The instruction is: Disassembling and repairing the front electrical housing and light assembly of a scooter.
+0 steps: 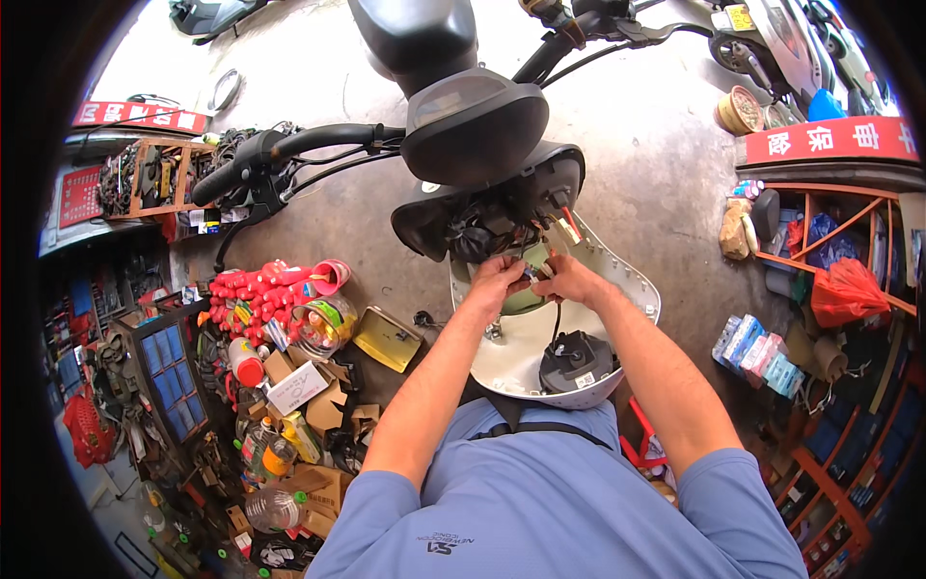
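Observation:
Both my hands meet under the opened front of a scooter, fingers pinched. My left hand (495, 287) is closed on a thin wire, its fingertips close to those of my right hand (571, 281). The right one is closed on a wire too; the small joint between them is mostly hidden. A black cable (557, 323) runs down from my fingers to a round black lamp-like unit (579, 362). That unit sits inside a pale shell panel (627, 280), hollow side up, against my waist. Above, loose wires (473, 239) hang from the scooter's black front housing (422, 224).
The handlebar (333, 137) spans above my hands. To the left stand red bottles (260, 299), a clear jar (324, 323), a yellow tray (388, 339) and cardboard boxes (323, 410). On the right are wrapped packs (757, 355), a red bag (849, 292) and an orange rack (805, 220).

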`<control>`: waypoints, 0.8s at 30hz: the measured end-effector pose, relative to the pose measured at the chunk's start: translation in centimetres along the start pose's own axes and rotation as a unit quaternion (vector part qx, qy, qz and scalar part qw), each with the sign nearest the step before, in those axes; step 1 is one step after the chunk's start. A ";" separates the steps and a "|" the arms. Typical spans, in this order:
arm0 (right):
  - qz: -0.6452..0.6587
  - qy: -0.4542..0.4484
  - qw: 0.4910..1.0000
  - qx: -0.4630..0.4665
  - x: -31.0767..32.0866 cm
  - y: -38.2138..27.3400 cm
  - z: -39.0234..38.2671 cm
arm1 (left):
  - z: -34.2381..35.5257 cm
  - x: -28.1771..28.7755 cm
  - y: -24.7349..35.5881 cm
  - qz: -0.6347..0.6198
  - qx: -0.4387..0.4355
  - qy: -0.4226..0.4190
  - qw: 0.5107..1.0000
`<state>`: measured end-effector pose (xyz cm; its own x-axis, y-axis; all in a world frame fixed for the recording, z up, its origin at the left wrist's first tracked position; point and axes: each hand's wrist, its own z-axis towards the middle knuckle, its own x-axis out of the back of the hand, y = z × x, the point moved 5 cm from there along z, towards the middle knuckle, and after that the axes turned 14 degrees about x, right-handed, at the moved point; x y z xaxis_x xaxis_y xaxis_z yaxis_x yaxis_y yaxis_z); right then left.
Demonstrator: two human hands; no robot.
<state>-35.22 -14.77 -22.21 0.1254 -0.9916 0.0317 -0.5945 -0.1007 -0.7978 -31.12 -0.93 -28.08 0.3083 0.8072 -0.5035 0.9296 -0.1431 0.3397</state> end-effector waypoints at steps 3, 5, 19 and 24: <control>-0.022 0.003 1.000 -0.007 0.0 0.2 0.1 | 0.0 0.1 -0.1 0.000 0.003 -0.001 1.000; -0.011 -0.003 1.000 -0.004 -0.1 0.3 0.1 | 0.0 0.1 -0.1 0.012 0.003 0.006 1.000; -0.046 -0.005 0.999 -0.010 0.2 1.4 0.4 | -0.2 0.0 0.7 0.100 -0.020 0.008 0.995; -0.045 0.002 0.999 -0.003 0.2 1.3 0.3 | -0.4 -0.3 1.4 0.118 -0.030 0.006 0.993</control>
<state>-35.67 -15.12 -23.43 0.1750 -0.9789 0.1056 -0.5858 -0.1897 -0.7879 -29.96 -1.16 -27.11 0.5131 0.7624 -0.3944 0.8179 -0.2948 0.4942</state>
